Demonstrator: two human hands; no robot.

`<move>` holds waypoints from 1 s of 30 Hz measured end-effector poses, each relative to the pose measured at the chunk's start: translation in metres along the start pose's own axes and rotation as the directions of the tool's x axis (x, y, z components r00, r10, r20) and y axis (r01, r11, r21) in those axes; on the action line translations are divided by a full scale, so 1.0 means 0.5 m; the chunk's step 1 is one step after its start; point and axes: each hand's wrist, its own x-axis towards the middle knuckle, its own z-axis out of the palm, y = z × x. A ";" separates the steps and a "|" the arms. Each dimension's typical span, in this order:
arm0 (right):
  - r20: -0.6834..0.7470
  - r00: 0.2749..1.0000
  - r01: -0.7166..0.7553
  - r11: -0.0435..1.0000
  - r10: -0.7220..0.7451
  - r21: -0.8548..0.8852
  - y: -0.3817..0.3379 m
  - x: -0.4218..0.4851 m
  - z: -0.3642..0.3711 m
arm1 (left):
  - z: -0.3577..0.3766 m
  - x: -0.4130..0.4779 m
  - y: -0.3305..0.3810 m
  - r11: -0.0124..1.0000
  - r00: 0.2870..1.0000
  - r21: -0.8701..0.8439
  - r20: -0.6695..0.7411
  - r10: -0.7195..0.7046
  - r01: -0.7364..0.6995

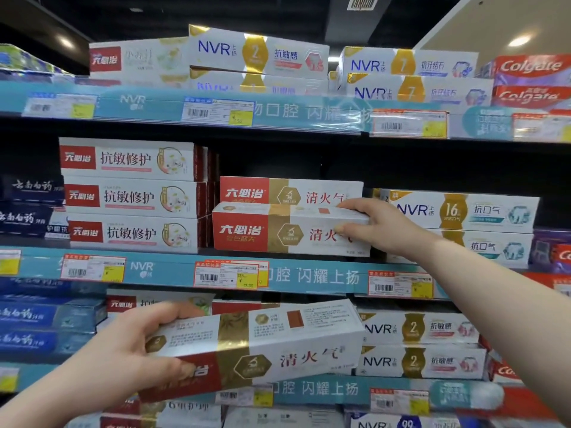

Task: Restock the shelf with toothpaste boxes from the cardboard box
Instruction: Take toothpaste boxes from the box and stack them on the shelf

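Observation:
My right hand (375,225) grips the right end of a red, gold and white toothpaste box (278,233) that sits on the middle shelf (173,270), thumb on its front and fingers over its top. A matching box (290,191) stands behind and above it. My left hand (133,350) holds another box of the same kind (256,347) by its left end, tilted, in front of the lower shelf. The cardboard box is out of view.
On the middle shelf, three stacked red and white boxes (129,196) stand to the left and NVR boxes (463,211) to the right. More NVR boxes (259,54) and Colgate boxes (531,75) fill the top shelf. Dark blue boxes (31,205) line the far left.

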 end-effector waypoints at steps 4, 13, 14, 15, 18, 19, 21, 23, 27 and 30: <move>0.041 0.999 0.018 0.999 -0.016 -0.048 -0.004 -0.003 -0.001 | -0.003 -0.003 -0.002 0.999 0.999 -0.002 0.015 0.038 -0.038; 0.129 0.991 -0.004 0.962 0.042 -0.275 -0.008 -0.015 -0.005 | -0.007 -0.013 -0.003 0.996 0.996 -0.011 0.025 0.086 -0.086; 0.115 0.992 -0.015 0.952 0.053 -0.307 -0.010 -0.015 -0.005 | -0.008 -0.012 -0.003 0.995 0.995 0.001 0.027 0.098 -0.098; 0.096 0.993 -0.027 0.942 0.063 -0.336 -0.011 -0.016 -0.004 | -0.009 -0.012 -0.003 0.994 0.993 0.013 0.027 0.111 -0.111; 0.047 0.996 -0.058 0.924 0.082 -0.377 -0.013 -0.017 -0.004 | -0.013 -0.010 -0.001 0.989 0.989 0.014 0.020 0.146 -0.146; 0.041 0.996 -0.060 0.924 0.081 -0.379 -0.013 -0.018 -0.003 | -0.013 -0.010 0.000 0.988 0.988 0.010 0.023 0.155 -0.155; 0.020 0.997 -0.058 0.923 0.071 -0.380 -0.017 -0.020 -0.001 | -0.014 -0.011 0.004 0.985 0.985 0.000 0.039 0.170 -0.170; -0.012 0.997 -0.070 0.930 0.071 -0.360 -0.021 -0.026 0.002 | -0.016 -0.013 0.012 0.984 0.983 -0.026 0.058 0.176 -0.175; -0.040 0.996 -0.085 0.944 0.076 -0.319 -0.017 -0.039 0.001 | -0.021 -0.010 0.029 0.973 0.973 -0.019 0.024 0.230 -0.229; -0.125 0.989 -0.116 0.947 0.081 -0.298 -0.013 -0.052 -0.013 | -0.034 0.001 0.056 0.956 0.959 -0.079 -0.004 0.285 -0.284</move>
